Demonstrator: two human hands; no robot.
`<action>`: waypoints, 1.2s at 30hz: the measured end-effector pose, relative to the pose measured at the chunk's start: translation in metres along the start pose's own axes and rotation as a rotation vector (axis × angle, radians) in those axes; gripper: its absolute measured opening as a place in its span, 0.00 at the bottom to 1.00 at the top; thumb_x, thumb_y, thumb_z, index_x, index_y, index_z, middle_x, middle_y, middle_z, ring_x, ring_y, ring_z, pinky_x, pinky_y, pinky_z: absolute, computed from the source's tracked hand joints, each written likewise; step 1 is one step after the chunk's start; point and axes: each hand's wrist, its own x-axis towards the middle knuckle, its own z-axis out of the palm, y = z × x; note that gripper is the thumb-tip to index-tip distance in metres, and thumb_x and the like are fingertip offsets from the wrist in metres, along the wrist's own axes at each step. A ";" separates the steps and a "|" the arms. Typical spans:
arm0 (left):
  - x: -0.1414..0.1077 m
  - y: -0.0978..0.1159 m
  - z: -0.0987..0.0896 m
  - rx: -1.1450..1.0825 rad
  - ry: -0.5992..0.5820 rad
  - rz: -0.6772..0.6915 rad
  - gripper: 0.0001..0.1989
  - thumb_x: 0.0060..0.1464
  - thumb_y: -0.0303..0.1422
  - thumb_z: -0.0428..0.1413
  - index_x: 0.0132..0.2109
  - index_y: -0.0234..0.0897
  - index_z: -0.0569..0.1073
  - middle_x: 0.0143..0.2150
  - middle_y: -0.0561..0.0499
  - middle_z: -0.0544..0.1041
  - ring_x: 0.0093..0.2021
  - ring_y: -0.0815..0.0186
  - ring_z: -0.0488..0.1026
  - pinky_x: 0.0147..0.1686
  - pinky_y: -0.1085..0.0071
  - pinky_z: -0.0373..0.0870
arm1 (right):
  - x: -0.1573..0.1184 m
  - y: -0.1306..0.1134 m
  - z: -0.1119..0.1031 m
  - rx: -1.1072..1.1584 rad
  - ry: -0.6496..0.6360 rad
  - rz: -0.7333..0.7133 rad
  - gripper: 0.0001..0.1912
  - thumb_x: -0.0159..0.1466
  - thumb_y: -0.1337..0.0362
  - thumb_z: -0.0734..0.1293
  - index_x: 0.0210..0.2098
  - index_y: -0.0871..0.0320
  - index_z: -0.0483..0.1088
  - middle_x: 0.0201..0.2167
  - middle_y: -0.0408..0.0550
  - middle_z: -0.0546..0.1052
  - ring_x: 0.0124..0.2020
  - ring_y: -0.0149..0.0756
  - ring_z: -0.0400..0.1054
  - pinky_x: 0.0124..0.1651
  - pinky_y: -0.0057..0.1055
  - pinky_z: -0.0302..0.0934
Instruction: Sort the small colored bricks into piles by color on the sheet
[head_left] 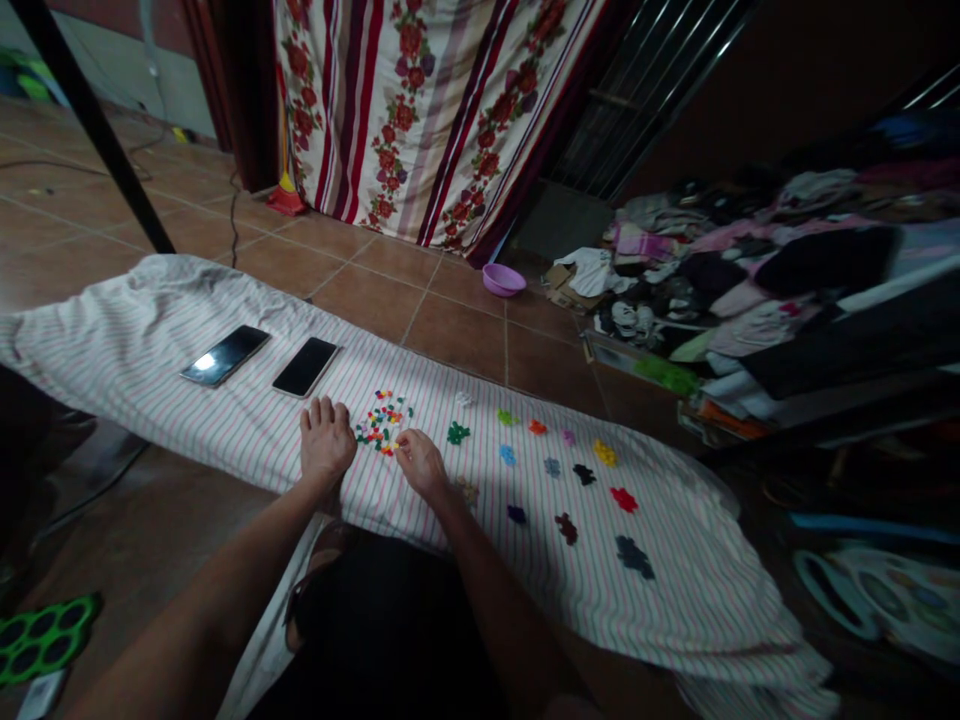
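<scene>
My left hand [327, 438] rests on the striped cloth [247, 430], fingers lying flat and holding nothing, just left of a pile of mixed small coloured pieces [384, 418]. At the pile's right edge, my right hand [421, 462] is in a pinch; a tiny yellow bit shows at its fingertips. Single-colour heaps lie to the right, among them green [458, 433], light blue [508, 455], yellow [605, 453], red [623, 499], black [584, 475] and dark grey [634, 557]. A beige heap [469, 490] is partly hidden by my right wrist.
Two phones [226, 355] [306, 367] lie on the cloth at the left. Beyond the cloth are a purple basin [503, 280] on the tiled floor and a floral curtain [420, 110]. Piled clothes [720, 260] fill the right side. A green object [46, 638] is at the lower left.
</scene>
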 end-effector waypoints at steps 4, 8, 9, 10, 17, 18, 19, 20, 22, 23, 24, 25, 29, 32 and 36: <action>0.000 0.000 -0.001 -0.008 0.005 0.002 0.21 0.60 0.32 0.42 0.55 0.29 0.68 0.63 0.31 0.65 0.67 0.46 0.56 0.62 0.48 0.51 | -0.002 0.001 -0.004 0.062 0.027 0.034 0.07 0.61 0.70 0.60 0.36 0.55 0.67 0.32 0.43 0.72 0.35 0.33 0.68 0.41 0.29 0.62; -0.001 0.000 -0.003 -0.005 0.000 0.006 0.21 0.59 0.32 0.41 0.55 0.29 0.68 0.63 0.31 0.65 0.66 0.46 0.57 0.62 0.48 0.51 | -0.006 0.004 -0.011 0.069 0.053 0.067 0.06 0.62 0.68 0.60 0.37 0.56 0.68 0.31 0.43 0.73 0.33 0.32 0.68 0.38 0.27 0.62; -0.001 0.000 -0.004 -0.002 -0.001 0.008 0.21 0.59 0.32 0.42 0.55 0.29 0.68 0.63 0.31 0.65 0.66 0.46 0.57 0.62 0.48 0.51 | -0.007 0.005 -0.013 0.062 0.061 0.075 0.06 0.62 0.67 0.61 0.37 0.56 0.68 0.31 0.43 0.73 0.32 0.32 0.68 0.38 0.27 0.62; -0.001 0.000 -0.004 0.000 0.001 0.009 0.21 0.59 0.32 0.42 0.55 0.29 0.68 0.63 0.31 0.65 0.66 0.45 0.57 0.62 0.48 0.51 | -0.008 0.006 -0.015 0.056 0.070 0.080 0.05 0.62 0.67 0.61 0.37 0.56 0.69 0.31 0.43 0.73 0.33 0.32 0.68 0.38 0.27 0.62; -0.003 0.000 -0.005 0.048 0.013 0.040 0.21 0.60 0.33 0.40 0.54 0.29 0.67 0.61 0.31 0.65 0.65 0.45 0.57 0.61 0.50 0.53 | -0.018 0.014 -0.038 0.014 0.117 0.111 0.05 0.65 0.63 0.62 0.36 0.55 0.69 0.32 0.44 0.75 0.36 0.32 0.70 0.41 0.27 0.62; -0.003 0.000 -0.006 0.055 0.011 0.042 0.21 0.60 0.33 0.40 0.53 0.29 0.67 0.61 0.32 0.65 0.65 0.45 0.57 0.60 0.50 0.53 | -0.020 0.016 -0.042 0.005 0.127 0.119 0.05 0.65 0.63 0.62 0.35 0.55 0.69 0.32 0.44 0.75 0.36 0.32 0.70 0.41 0.27 0.62; -0.003 0.000 -0.007 0.058 0.006 0.043 0.20 0.59 0.33 0.40 0.53 0.29 0.67 0.60 0.32 0.66 0.64 0.45 0.57 0.60 0.50 0.53 | -0.023 0.019 -0.047 -0.004 0.141 0.128 0.06 0.65 0.63 0.61 0.35 0.54 0.69 0.31 0.44 0.75 0.35 0.33 0.70 0.41 0.27 0.62; -0.003 0.001 -0.009 0.058 0.000 0.046 0.20 0.59 0.33 0.40 0.53 0.30 0.67 0.60 0.33 0.66 0.64 0.45 0.57 0.60 0.50 0.53 | -0.026 0.022 -0.051 -0.009 0.157 0.138 0.06 0.65 0.63 0.61 0.35 0.55 0.70 0.31 0.44 0.75 0.35 0.33 0.70 0.41 0.27 0.62; -0.004 0.002 -0.011 0.043 -0.011 0.049 0.20 0.59 0.34 0.40 0.53 0.31 0.68 0.59 0.34 0.67 0.64 0.46 0.58 0.60 0.50 0.54 | -0.032 0.030 -0.061 -0.009 0.192 0.159 0.07 0.65 0.63 0.61 0.35 0.55 0.70 0.31 0.44 0.75 0.34 0.33 0.70 0.41 0.27 0.63; -0.004 0.002 -0.012 0.030 -0.012 0.051 0.20 0.59 0.34 0.40 0.52 0.31 0.68 0.58 0.34 0.68 0.64 0.46 0.58 0.60 0.50 0.53 | -0.036 0.035 -0.066 -0.005 0.213 0.174 0.07 0.65 0.63 0.61 0.35 0.55 0.70 0.31 0.44 0.75 0.34 0.33 0.70 0.40 0.27 0.63; -0.004 0.002 -0.013 0.017 -0.011 0.052 0.20 0.59 0.34 0.40 0.52 0.31 0.68 0.58 0.34 0.68 0.64 0.46 0.58 0.59 0.49 0.53 | -0.040 0.040 -0.071 0.003 0.233 0.191 0.06 0.64 0.63 0.61 0.35 0.55 0.70 0.31 0.44 0.75 0.33 0.33 0.70 0.40 0.27 0.63; -0.004 0.002 -0.013 0.007 -0.008 0.053 0.20 0.59 0.34 0.40 0.51 0.31 0.69 0.57 0.33 0.68 0.63 0.46 0.58 0.59 0.49 0.54 | -0.045 0.046 -0.077 0.011 0.256 0.212 0.06 0.63 0.63 0.61 0.35 0.55 0.70 0.31 0.44 0.75 0.33 0.33 0.70 0.40 0.27 0.64; -0.004 0.004 -0.015 0.030 -0.009 0.051 0.19 0.58 0.33 0.42 0.51 0.32 0.69 0.57 0.33 0.68 0.62 0.47 0.59 0.58 0.51 0.54 | -0.063 0.073 -0.100 0.021 0.365 0.294 0.06 0.60 0.64 0.61 0.34 0.56 0.70 0.30 0.45 0.76 0.30 0.33 0.70 0.38 0.29 0.65; -0.005 0.005 -0.017 0.072 -0.013 0.060 0.19 0.59 0.33 0.40 0.50 0.32 0.69 0.55 0.34 0.69 0.60 0.48 0.61 0.56 0.52 0.55 | -0.076 0.093 -0.120 0.019 0.431 0.323 0.07 0.59 0.63 0.60 0.33 0.56 0.69 0.28 0.45 0.75 0.29 0.33 0.70 0.36 0.29 0.64; -0.005 0.008 -0.023 0.111 -0.006 0.078 0.18 0.60 0.34 0.38 0.48 0.33 0.69 0.51 0.36 0.70 0.57 0.49 0.63 0.54 0.55 0.58 | -0.091 0.119 -0.149 -0.012 0.511 0.408 0.08 0.57 0.61 0.61 0.32 0.56 0.69 0.26 0.44 0.75 0.27 0.33 0.69 0.34 0.28 0.63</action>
